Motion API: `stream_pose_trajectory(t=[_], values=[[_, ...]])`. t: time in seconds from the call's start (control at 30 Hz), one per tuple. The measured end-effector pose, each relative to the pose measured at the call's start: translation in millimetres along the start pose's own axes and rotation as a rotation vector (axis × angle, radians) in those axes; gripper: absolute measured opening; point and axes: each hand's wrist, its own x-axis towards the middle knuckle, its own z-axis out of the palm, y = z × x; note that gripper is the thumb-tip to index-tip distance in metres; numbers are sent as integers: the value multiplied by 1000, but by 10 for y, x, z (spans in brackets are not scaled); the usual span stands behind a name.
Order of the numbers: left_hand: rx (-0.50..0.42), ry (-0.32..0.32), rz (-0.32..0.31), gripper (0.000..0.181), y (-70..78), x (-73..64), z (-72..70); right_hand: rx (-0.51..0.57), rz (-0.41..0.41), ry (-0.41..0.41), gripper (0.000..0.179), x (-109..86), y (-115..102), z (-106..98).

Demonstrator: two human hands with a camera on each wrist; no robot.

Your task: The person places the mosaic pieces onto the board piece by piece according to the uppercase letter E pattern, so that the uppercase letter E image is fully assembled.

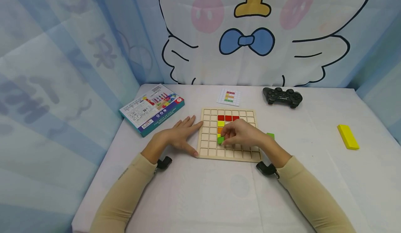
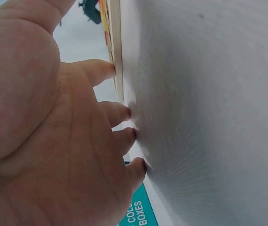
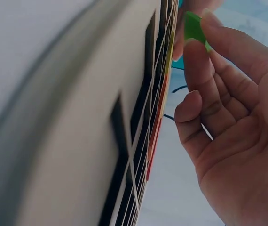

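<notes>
My right hand [image 1: 243,132] pinches a small green square tile [image 1: 220,140] between thumb and fingertip, over the wooden grid board [image 1: 230,158]. In the right wrist view the green tile [image 3: 194,27] looks tilted and lifted off the grid. Red tiles [image 1: 228,118] form a row near the board's top. Below them a yellow tile [image 1: 221,124] and an orange tile [image 1: 220,130] sit in one column, with a bit of yellow under these. My left hand [image 1: 181,135] lies with fingers spread, thumb and index fingertip touching the board's left edge.
A pattern card [image 1: 229,97] lies behind the board. To its right is a black game controller [image 1: 282,97]; a boxed game [image 1: 151,109] lies at the left. Some green [image 1: 270,135] shows behind my right wrist. A yellow block [image 1: 348,137] rests far right.
</notes>
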Motion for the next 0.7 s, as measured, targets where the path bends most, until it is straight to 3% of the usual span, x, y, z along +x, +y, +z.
stream_pose_trajectory(t=[0.7], values=[[10,-4,1,129,-19,28,2,-48,50,-63,20,-4,-15,57]])
